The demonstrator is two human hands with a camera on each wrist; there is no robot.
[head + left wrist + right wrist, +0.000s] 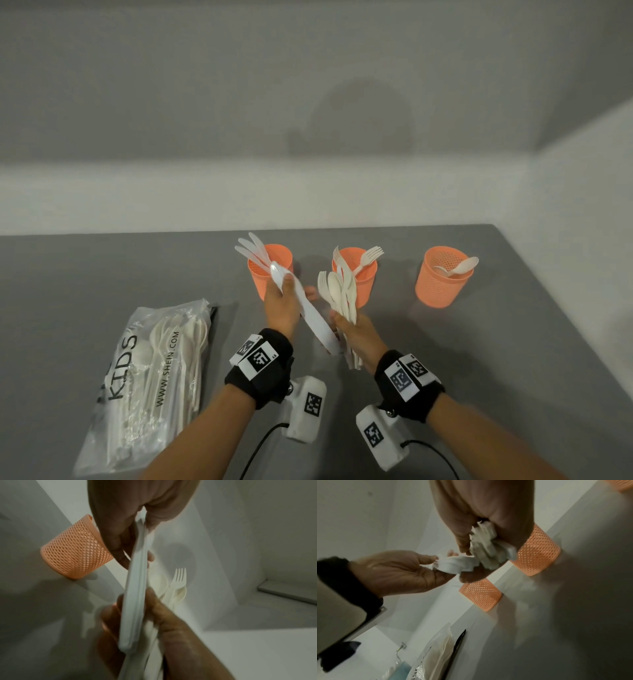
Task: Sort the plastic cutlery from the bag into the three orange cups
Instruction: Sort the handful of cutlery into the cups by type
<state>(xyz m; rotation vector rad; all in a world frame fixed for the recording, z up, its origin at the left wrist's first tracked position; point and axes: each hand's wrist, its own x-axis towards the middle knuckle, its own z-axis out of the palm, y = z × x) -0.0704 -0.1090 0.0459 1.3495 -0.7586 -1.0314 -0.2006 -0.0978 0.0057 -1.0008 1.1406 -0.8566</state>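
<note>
Three orange mesh cups stand in a row at the back: the left cup (270,274) holds knives, the middle cup (356,277) forks, the right cup (442,277) spoons. My left hand (296,290) pinches a white plastic knife (315,318) in front of the left cup, its blade tip pointing up. The knife's handle end reaches the bundle of forks and spoons (339,294) that my right hand (346,325) grips upright before the middle cup. Whether the right hand also grips the knife is unclear. In the left wrist view the knife (135,588) runs down past the right thumb (154,601).
The clear plastic bag (150,377) with more white cutlery lies flat at the front left of the grey table (479,342). Beside the bag lies a thin black strip (458,642). A white wall rises behind the cups, and the table's right edge runs diagonally past the right cup.
</note>
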